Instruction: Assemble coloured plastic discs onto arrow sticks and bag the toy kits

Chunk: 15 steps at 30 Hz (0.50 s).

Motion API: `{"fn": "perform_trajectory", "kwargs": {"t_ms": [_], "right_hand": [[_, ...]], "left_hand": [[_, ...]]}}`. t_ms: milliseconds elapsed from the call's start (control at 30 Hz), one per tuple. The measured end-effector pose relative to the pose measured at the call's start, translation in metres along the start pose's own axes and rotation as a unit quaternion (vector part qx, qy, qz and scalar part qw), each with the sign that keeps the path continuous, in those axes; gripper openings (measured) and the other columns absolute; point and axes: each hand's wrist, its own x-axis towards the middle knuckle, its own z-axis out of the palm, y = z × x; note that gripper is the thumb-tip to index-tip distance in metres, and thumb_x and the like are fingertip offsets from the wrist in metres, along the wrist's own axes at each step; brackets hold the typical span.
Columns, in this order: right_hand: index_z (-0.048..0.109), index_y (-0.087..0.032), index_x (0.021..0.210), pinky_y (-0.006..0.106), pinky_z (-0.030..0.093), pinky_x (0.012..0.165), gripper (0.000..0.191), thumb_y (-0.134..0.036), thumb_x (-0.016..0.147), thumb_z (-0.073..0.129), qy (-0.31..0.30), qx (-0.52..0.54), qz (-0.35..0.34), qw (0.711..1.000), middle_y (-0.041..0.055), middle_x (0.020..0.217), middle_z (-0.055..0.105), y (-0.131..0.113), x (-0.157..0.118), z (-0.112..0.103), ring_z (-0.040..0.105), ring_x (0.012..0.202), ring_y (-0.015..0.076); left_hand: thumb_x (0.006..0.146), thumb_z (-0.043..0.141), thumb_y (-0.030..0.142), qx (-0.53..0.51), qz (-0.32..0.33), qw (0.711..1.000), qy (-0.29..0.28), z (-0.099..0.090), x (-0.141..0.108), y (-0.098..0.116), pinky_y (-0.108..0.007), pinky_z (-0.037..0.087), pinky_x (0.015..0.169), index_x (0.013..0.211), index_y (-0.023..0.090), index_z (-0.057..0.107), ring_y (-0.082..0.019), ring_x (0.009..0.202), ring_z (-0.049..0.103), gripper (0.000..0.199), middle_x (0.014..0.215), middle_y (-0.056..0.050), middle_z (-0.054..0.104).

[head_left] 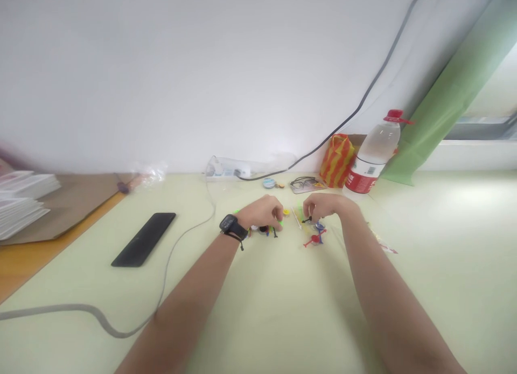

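Note:
My left hand (264, 211), with a black watch (233, 227) at the wrist, is closed over a cluster of small coloured plastic pieces. Bright green shows by its fingertips, and a small black piece (275, 233) sits just below them; what the fingers hold is hidden. My right hand (320, 206) is pinched, its fingertips on a small black plastic piece (307, 220). Under that hand lie a red piece with arrow-like ends (315, 239) and a blue piece (320, 226). Between the hands are a thin white stick (297, 219) and a yellow piece (286, 212).
A black phone-like slab (143, 239) and a grey cable (100, 316) lie to the left. Stacked white cards (24, 201) rest on cardboard at far left. Behind stand a power strip (228, 172), a striped bag (337, 161) and a large bottle (374, 156).

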Motion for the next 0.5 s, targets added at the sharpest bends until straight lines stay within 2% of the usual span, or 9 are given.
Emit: {"fn": "perform_trajectory", "kwargs": {"t_ms": [100,167,267,333,400,500], "right_hand": [[0.077,-0.023,0.085,0.025,0.047,0.062,0.027,-0.015,0.06,0.08,-0.008,-0.012,0.004,1.0,0.0013,0.09,0.075,0.001,0.002,0.001,0.069,0.08,0.0195],[0.077,-0.023,0.085,0.025,0.047,0.063,0.025,-0.015,0.061,0.08,-0.007,-0.016,0.008,1.0,0.0008,0.09,0.075,0.002,0.004,0.001,0.069,0.081,0.0197],[0.077,-0.023,0.086,0.025,0.048,0.064,0.024,-0.014,0.063,0.079,0.003,-0.018,0.015,1.0,0.0012,0.09,0.075,0.005,0.004,-0.001,0.069,0.08,0.0193],[0.077,-0.022,0.087,0.026,0.048,0.063,0.023,-0.014,0.065,0.078,0.021,-0.016,0.023,0.999,0.0026,0.091,0.075,0.008,0.003,-0.003,0.069,0.078,0.0193],[0.076,-0.022,0.089,0.026,0.048,0.062,0.022,-0.014,0.068,0.077,0.052,-0.011,0.029,0.998,0.0044,0.095,0.074,0.011,0.002,-0.005,0.068,0.076,0.0192],[0.072,-0.02,0.095,0.027,0.047,0.058,0.018,-0.015,0.077,0.07,0.105,0.009,0.028,0.994,0.0075,0.103,0.073,0.012,0.0,-0.009,0.066,0.07,0.0173]], "left_hand": [[0.063,0.085,0.031,0.014,0.011,1.0,0.011,-0.002,-0.001,-0.001,-0.028,0.05,0.065,0.084,0.019,0.077,-0.02,0.077,0.069,0.026,0.086,-0.004,0.075],[0.065,0.085,0.035,0.046,0.019,0.998,0.04,-0.001,-0.001,0.0,-0.029,0.052,0.073,0.091,0.021,0.077,-0.023,0.086,0.069,0.03,0.094,-0.004,0.075],[0.072,0.08,0.051,0.097,0.021,0.991,0.085,0.0,-0.002,0.001,-0.033,0.051,0.088,0.104,0.024,0.076,-0.027,0.105,0.066,0.042,0.11,-0.006,0.073],[0.077,0.074,0.06,0.117,0.01,0.988,0.096,0.001,-0.002,0.0,-0.035,0.049,0.095,0.113,0.024,0.074,-0.03,0.114,0.062,0.051,0.117,-0.008,0.072],[0.077,0.074,0.061,0.124,-0.003,0.987,0.099,0.003,-0.002,-0.005,-0.035,0.049,0.095,0.116,0.022,0.074,-0.031,0.115,0.062,0.055,0.116,-0.01,0.072],[0.073,0.079,0.053,0.11,0.001,0.989,0.094,0.004,-0.001,-0.014,-0.033,0.049,0.09,0.109,0.02,0.077,-0.031,0.111,0.064,0.049,0.111,-0.01,0.074]]}}
